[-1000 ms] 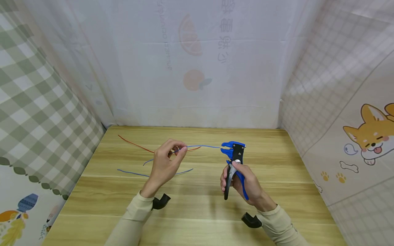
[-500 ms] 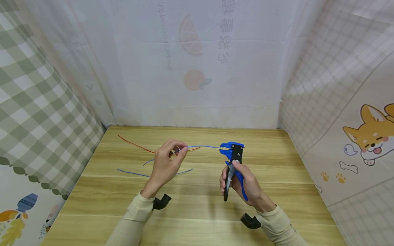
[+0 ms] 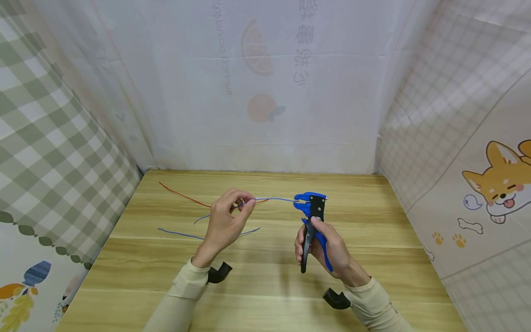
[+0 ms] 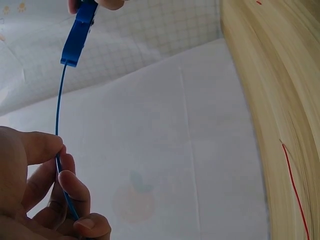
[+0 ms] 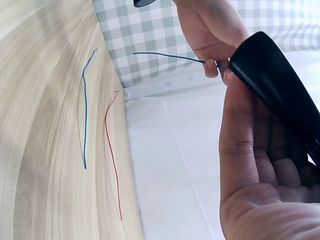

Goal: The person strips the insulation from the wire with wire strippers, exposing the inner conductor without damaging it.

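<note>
My left hand (image 3: 226, 221) pinches a blue wire (image 3: 275, 198) between thumb and fingers, above the table. One end of the wire trails left behind the hand; the other end reaches the jaws of a blue and black wire stripper (image 3: 317, 207). In the left wrist view the wire (image 4: 59, 100) runs up into the tip of the stripper (image 4: 77, 40). My right hand (image 3: 333, 251) grips the stripper's handles, thumb near the pivot. The black handle (image 5: 275, 85) hides part of the fingers in the right wrist view.
A second blue wire (image 3: 178, 233) lies on the wooden table (image 3: 257, 299), partly hidden under the left forearm and hand. Farther back lies a red wire (image 3: 182, 193). Fabric walls, including a white back curtain (image 3: 186, 115), enclose the table on three sides.
The stripper in my right hand has moved slightly left, so its jaws now overlap the wire's end. My left hand has shifted a little to the right with the wire.
</note>
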The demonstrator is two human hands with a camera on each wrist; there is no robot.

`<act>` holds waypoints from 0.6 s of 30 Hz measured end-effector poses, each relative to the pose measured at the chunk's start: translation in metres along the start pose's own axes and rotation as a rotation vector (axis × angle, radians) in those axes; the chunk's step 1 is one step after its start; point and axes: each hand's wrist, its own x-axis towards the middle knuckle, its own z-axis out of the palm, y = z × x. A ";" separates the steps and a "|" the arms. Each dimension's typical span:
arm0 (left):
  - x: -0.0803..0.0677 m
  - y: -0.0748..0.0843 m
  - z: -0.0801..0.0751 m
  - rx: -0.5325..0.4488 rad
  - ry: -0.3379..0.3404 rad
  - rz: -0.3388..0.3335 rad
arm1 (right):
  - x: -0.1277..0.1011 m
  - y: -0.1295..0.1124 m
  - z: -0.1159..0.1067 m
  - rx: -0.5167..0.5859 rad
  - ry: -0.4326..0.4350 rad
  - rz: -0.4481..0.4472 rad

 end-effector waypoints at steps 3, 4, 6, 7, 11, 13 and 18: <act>0.000 0.001 0.001 0.000 0.000 0.000 | 0.001 -0.001 0.001 -0.001 0.007 0.011; 0.000 0.001 0.001 0.000 0.001 0.001 | 0.001 -0.001 0.002 -0.003 0.007 0.012; 0.000 0.001 0.002 0.005 0.002 0.006 | 0.002 -0.001 0.003 -0.008 0.006 0.013; 0.000 0.001 0.002 0.006 0.001 0.008 | 0.002 -0.001 0.003 -0.012 0.007 0.013; 0.000 0.001 0.003 0.015 0.003 0.017 | 0.003 0.000 0.005 -0.023 0.010 0.005; 0.000 0.001 0.003 0.017 0.003 0.020 | 0.003 0.000 0.005 -0.028 0.016 0.006; 0.000 0.002 0.004 0.017 0.001 0.024 | 0.003 0.001 0.005 -0.033 0.026 0.008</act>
